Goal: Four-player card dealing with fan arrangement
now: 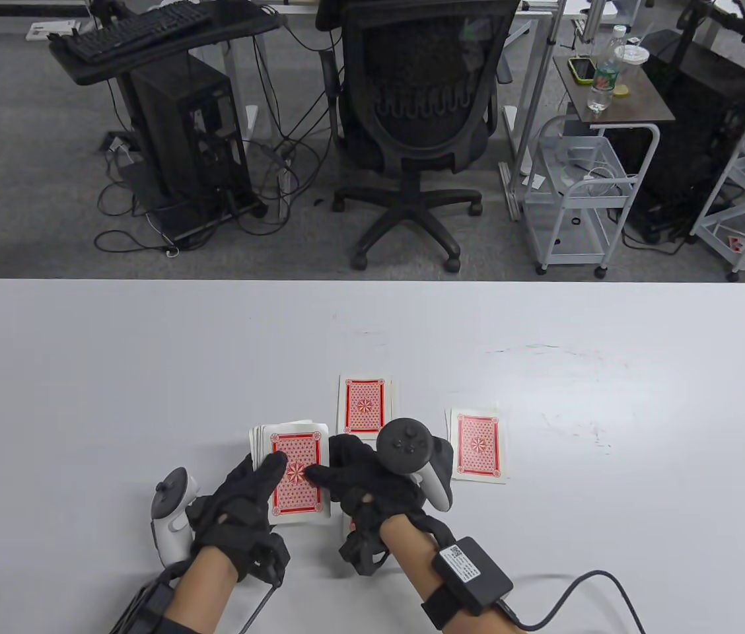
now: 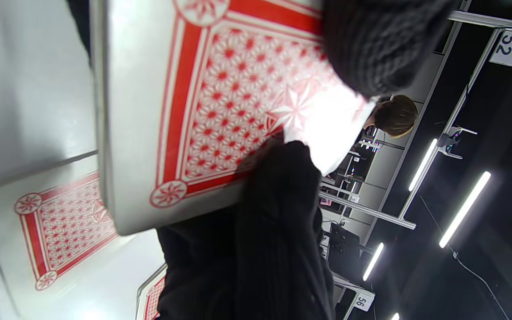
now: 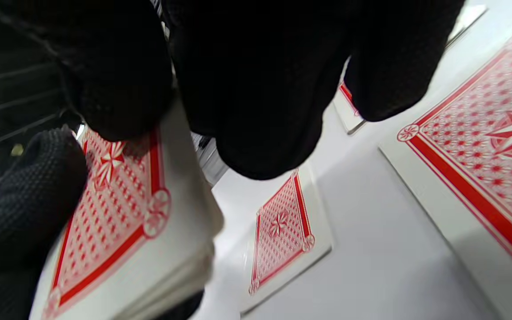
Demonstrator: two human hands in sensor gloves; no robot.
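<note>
Left grip (image 1: 240,508) holds deck (image 1: 296,479); white table (image 1: 148,370); office chair (image 1: 415,125) behind

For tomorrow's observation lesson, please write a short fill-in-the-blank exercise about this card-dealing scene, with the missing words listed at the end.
1. The deck is held in the person's ____ hand.
2. Every card in view lies or is held face ____.
3. The right hand touches the top card of the deck with its ____.
4. The card backs are printed white and ____.

Missing words: left; down; thumb; red
</note>
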